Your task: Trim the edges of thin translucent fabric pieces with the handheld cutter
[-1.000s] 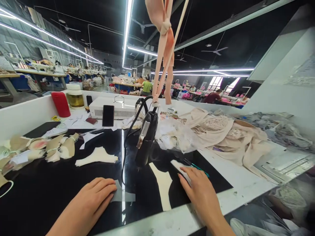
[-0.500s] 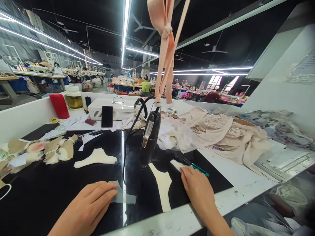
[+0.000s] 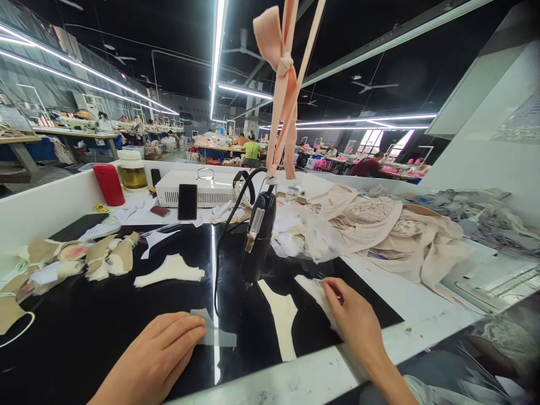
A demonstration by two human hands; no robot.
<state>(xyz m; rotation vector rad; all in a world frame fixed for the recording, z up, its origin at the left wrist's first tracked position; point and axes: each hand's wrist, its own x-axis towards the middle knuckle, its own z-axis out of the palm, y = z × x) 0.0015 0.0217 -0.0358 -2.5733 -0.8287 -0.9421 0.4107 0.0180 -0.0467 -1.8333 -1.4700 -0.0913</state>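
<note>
My left hand (image 3: 158,351) lies flat, fingers stretched out, its fingertips on a sheer grey piece (image 3: 217,332) on the black work surface (image 3: 105,326). At the right, my right hand (image 3: 354,315) pinches the edge of a thin white lacy piece (image 3: 314,291) between thumb and fingers. Between the hands rests a cream cut piece (image 3: 282,320). Another cream stack (image 3: 171,270) lies further back on the left. A black handheld device (image 3: 258,236) hangs upright from peach straps (image 3: 284,84) above the middle.
Beige fabric (image 3: 405,225) and white mesh (image 3: 299,230) are heaped at the back right. Behind the surface stand a phone (image 3: 187,202), a white box (image 3: 169,188), a red container (image 3: 108,184) and a jar (image 3: 132,171). Tied bundles (image 3: 99,259) lie left.
My right hand has curled and lifted slightly, taking hold of the white lacy piece, more of which now shows. The teal tool beside it is now mostly hidden. The view has shifted slightly.
</note>
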